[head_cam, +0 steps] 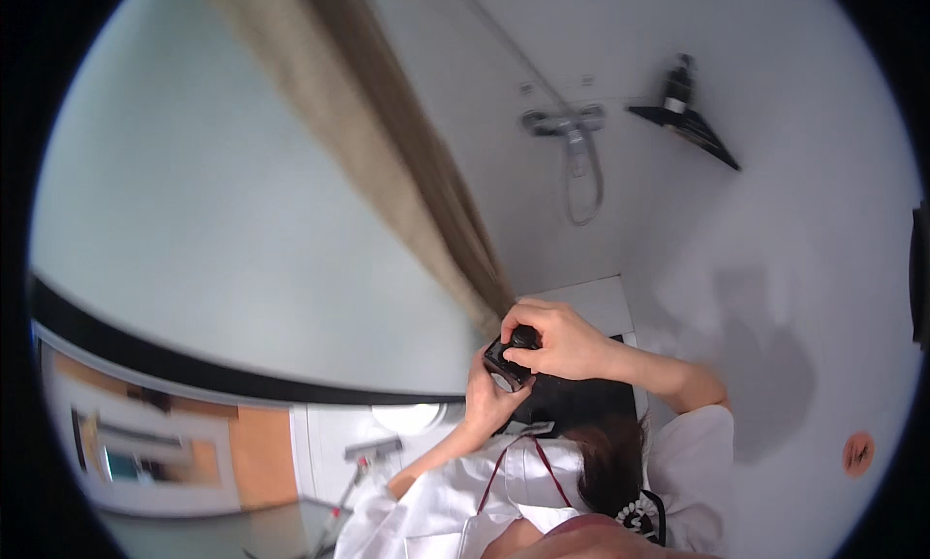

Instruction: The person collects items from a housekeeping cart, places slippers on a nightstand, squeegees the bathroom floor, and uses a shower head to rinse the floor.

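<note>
In front of my chest, my left hand [488,399] grips a dark, glossy bottle [501,363] from below and the side, and a pale patch shows near its lower end. My right hand [556,341] comes from the right, its thumb and fingers closed around the round black cap [524,337] at the bottle's top. Whether the cap is loose from the bottle cannot be told. The lower end of a beige and brown curtain [436,196] appears just behind my hands.
A shower mixer [563,121] with a looped hose [599,188] is on the grey wall. Right of it, a black corner shelf [686,127] holds a dark pump bottle [679,83]. A large pale panel with a black edge [218,366] spans the left. A squeegee-like tool [373,448] stands lower left.
</note>
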The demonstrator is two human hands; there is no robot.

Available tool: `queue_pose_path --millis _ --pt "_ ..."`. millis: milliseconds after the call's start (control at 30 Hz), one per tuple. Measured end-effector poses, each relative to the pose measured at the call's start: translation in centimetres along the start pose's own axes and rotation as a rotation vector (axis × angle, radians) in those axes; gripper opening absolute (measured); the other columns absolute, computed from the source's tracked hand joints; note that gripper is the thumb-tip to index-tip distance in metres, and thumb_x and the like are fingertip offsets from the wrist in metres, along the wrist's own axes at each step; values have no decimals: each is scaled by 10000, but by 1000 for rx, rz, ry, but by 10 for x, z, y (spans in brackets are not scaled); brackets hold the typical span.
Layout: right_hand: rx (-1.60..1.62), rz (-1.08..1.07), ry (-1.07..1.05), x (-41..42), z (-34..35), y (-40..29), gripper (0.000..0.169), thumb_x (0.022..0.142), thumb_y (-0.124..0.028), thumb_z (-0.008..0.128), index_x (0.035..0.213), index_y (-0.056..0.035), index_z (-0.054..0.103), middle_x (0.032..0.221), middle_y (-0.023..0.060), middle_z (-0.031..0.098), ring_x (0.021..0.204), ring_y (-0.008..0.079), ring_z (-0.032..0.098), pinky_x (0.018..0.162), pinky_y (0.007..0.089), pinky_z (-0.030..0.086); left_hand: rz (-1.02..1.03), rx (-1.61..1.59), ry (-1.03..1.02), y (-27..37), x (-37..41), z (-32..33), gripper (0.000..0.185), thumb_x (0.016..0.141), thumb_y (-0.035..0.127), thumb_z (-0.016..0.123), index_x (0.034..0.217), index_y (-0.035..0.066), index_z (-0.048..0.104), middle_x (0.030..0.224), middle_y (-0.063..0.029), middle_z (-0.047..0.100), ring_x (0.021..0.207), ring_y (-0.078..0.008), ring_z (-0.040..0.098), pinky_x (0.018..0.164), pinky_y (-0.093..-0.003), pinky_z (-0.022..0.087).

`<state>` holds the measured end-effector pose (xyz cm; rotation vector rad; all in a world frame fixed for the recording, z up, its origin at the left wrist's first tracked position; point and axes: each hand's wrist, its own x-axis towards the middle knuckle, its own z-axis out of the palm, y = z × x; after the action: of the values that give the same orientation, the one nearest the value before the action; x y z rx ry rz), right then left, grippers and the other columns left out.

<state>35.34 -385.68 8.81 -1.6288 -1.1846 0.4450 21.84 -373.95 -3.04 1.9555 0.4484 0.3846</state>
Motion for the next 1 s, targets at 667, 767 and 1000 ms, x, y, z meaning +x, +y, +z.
queue_pose_path --millis 667,767,1000 --pt "215 338 -376 60 387 1 196 904 -104 556 1046 15 619 803 46 643 608 70 577 542 197 463 -411 -57 727 -201 -327 -320 826 581 199 840 1251 29 389 1089 -119 527 1037 -213 510 918 -356 409" --pt "-115 241 -459 78 446 47 237 855 -151 595 1024 11 625 826 105 639 635 160 607 599 277 481 -443 -122 978 -238 -406 -370 826 610 168 818 1283 36 359 1163 -99 499 1081 -218 504 945 -360 402" --pt "-236 161 -676 128 580 53 251 829 -192 600 995 -9 646 948 154 649 710 268 620 692 352 494 -453 -409 1555 -290 -507 -437 744 655 9 724 1302 49 358 1139 -69 511 1022 -203 531 917 -334 414"
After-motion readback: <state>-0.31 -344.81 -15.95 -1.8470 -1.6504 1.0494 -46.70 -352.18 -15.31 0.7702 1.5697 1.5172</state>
